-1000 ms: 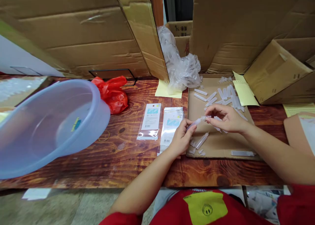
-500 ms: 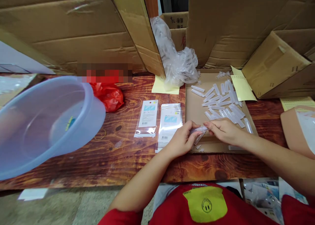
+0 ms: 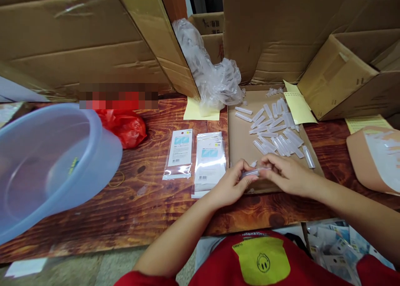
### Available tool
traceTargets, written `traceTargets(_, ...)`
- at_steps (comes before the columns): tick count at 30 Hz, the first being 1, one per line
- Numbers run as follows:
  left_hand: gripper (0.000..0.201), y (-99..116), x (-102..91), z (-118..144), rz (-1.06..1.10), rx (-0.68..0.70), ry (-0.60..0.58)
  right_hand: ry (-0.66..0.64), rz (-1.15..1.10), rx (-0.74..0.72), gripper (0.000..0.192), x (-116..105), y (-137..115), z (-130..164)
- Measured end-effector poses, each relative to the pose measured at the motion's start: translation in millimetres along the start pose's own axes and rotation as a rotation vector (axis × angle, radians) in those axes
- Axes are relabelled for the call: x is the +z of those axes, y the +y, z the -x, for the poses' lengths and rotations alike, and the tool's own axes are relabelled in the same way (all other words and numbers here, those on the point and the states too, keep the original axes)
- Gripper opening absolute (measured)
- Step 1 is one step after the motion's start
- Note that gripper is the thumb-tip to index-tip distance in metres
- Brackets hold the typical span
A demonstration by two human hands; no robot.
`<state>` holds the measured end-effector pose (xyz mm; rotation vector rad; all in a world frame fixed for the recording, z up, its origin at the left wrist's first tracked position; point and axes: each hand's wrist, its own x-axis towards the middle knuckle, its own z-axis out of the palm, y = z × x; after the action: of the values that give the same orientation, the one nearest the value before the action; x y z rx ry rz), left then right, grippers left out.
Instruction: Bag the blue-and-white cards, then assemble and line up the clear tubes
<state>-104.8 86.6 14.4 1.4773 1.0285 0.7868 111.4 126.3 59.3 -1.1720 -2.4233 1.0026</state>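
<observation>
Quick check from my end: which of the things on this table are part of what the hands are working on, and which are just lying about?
In hand:
- clear tube, held between left hand and right hand
- loose clear tubes on the cardboard sheet
- printed packets beside the left hand

Lying about:
- blue basin
- red bag
- crumpled clear plastic bag
- yellow papers
- cardboard boxes

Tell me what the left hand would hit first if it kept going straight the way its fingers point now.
The left hand points right, along the small clear plastic tube it pinches. Straight on, it would likely first meet the right hand, which grips the tube's other end.
</observation>
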Motion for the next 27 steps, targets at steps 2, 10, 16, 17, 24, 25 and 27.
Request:
traceTargets(2,0.025,-2,2.1,1,-0.028,0.032,0.012,0.019,-0.023,-0.082,0.025,6,1,2)
traceTargets(10,0.011,-5,16.5,0,-0.673,0.555,0.129,-0.038,-0.511,0.252,0.049,16,-2,11)
traceTargets(16,0.026,-2,16.4,-7,-0.898,0.286,0.26,0.111,0.22,0.206,0.053,-25,44,47)
traceTargets(17,0.026,-2,16.3,-8,-0.95,0.21,0.261,0.107,0.349,0.215,0.054,-31,54,50)
traceTargets(24,0.009,-8,16.6,-13,-0.992,0.061,0.239,0.217,0.758,-0.014,0.038,-90,93,-54)
traceTargets(25,0.009,-8,15.3,-13,-0.962,0.071,0.25,0.2,0.761,-0.008,0.032,-97,97,-83)
traceTargets(27,0.011,-10,11.5,-13,-0.877,0.114,0.279,0.209,0.702,0.147,0.03,-106,105,-139)
